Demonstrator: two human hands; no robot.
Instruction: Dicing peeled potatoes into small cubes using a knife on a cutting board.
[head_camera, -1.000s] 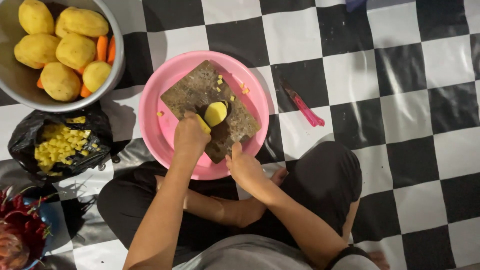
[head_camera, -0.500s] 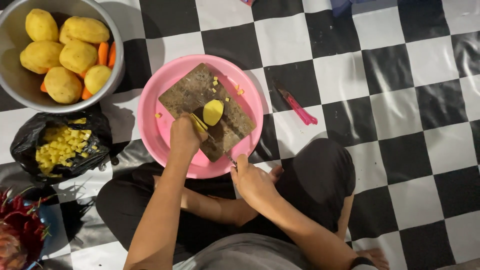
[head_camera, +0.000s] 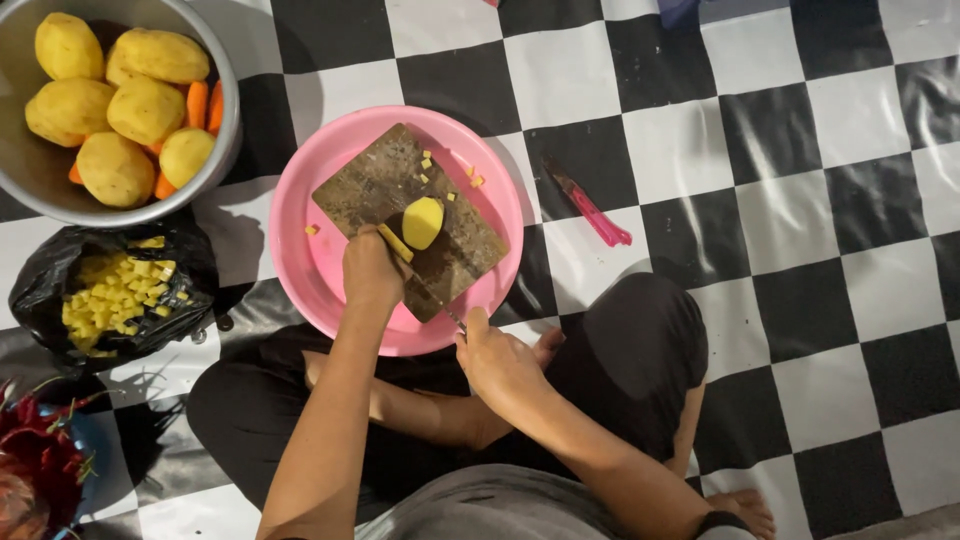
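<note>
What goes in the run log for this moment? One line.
left hand: on potato slice, cutting board | right hand: holds knife | potato half: on board | pink basin: under board

The metal bowl (head_camera: 225, 150) at ten o'clock is cut by the edge, and the right hand (head_camera: 497, 357) hides most of the knife (head_camera: 452, 315).

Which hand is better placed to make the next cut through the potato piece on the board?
Likely the right hand: it grips the knife, blade on the board beside the potato. The left hand holds a slice.
</note>
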